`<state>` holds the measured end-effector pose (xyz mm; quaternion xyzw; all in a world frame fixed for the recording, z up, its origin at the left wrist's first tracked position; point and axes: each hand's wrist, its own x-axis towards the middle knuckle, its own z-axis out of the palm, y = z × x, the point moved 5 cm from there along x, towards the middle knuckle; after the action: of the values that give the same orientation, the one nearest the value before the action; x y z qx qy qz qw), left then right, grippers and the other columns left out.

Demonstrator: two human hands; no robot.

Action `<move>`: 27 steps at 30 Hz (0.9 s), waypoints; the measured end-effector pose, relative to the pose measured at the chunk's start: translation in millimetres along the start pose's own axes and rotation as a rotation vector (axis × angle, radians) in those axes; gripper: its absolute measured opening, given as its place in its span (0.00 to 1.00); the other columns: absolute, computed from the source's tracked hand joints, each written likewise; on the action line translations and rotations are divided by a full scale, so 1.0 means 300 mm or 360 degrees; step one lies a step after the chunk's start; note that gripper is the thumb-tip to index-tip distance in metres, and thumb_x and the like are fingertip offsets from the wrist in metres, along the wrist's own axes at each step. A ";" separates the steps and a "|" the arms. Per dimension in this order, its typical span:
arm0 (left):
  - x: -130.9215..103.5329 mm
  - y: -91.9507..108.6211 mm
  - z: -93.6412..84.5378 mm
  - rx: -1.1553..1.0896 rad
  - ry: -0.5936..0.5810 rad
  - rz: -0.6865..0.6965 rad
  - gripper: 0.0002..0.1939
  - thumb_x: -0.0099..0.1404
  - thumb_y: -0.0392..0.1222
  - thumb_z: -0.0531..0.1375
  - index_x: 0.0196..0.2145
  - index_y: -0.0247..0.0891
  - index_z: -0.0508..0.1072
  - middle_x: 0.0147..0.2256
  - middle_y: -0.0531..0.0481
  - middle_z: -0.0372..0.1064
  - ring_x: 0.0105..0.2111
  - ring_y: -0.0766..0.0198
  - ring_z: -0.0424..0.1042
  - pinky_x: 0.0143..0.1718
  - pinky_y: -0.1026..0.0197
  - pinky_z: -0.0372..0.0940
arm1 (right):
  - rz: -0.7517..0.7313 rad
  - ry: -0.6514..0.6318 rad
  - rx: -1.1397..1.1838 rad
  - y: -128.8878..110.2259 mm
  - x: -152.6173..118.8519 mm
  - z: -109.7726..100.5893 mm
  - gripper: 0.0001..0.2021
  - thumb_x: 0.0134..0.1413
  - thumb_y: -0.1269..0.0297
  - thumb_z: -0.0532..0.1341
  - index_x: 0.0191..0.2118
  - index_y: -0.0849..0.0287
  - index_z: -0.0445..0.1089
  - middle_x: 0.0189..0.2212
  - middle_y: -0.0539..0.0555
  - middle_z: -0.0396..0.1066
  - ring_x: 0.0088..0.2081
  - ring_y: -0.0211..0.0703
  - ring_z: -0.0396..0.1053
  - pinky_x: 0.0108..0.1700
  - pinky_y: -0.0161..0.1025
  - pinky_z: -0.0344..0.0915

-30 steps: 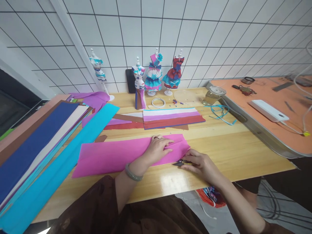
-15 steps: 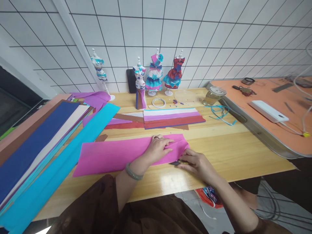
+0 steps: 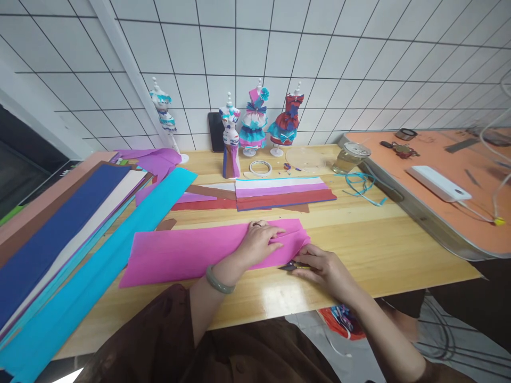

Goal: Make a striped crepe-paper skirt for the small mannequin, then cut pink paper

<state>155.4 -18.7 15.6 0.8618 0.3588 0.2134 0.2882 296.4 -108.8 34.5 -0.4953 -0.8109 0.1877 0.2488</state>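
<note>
A long sheet of bright pink crepe paper (image 3: 179,255) lies across the front of the table. My left hand (image 3: 261,240) rests flat on its right part, fingers spread and pointing right. At the sheet's right end is my right hand (image 3: 321,266), with fingers and thumb closed around dark-bladed scissors (image 3: 288,267). The scissors' pointed end faces left, just beside the sheet's near edge. My right fingertips touch the pink corner, which is slightly creased. Most of the scissors' handle is hidden in my hand.
Coloured paper strips (image 3: 90,205) fan out on the left, with a blue strip (image 3: 120,255) on top. Striped layered paper (image 3: 283,192) lies behind the pink sheet. Several dressed mini mannequins (image 3: 253,117) stand by the wall. A lidded jar (image 3: 351,157) and blue cord (image 3: 361,186) are right.
The camera view has shifted very slightly. Both hands and the pink paper keep nearly the same place; a little more of the scissors' dark blades shows.
</note>
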 end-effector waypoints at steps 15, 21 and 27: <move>-0.002 0.010 -0.006 0.0013 -0.0016 -0.0008 0.16 0.58 0.43 0.61 0.46 0.46 0.70 0.38 0.54 0.73 0.44 0.59 0.64 0.46 0.56 0.53 | -0.0015 -0.0007 -0.0009 -0.027 0.027 0.013 0.12 0.55 0.57 0.59 0.39 0.57 0.74 0.31 0.56 0.71 0.30 0.40 0.70 0.32 0.36 0.66; -0.001 0.009 -0.004 0.0007 0.0010 0.0027 0.17 0.58 0.44 0.62 0.46 0.45 0.70 0.39 0.54 0.73 0.44 0.59 0.64 0.46 0.56 0.53 | -0.0023 0.0019 0.0009 -0.017 0.010 0.012 0.12 0.55 0.58 0.59 0.40 0.57 0.74 0.32 0.56 0.71 0.32 0.41 0.71 0.33 0.36 0.67; -0.004 0.011 -0.008 0.0012 0.0016 0.0051 0.17 0.58 0.43 0.61 0.46 0.45 0.70 0.38 0.53 0.73 0.43 0.59 0.64 0.45 0.56 0.54 | 0.0014 -0.0021 -0.0056 -0.028 0.017 0.020 0.14 0.54 0.56 0.59 0.41 0.57 0.74 0.32 0.56 0.71 0.29 0.39 0.69 0.31 0.35 0.66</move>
<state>154.9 -20.4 19.4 0.8674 0.3472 0.2210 0.2796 284.9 -108.1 35.5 -0.5018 -0.8136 0.1778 0.2337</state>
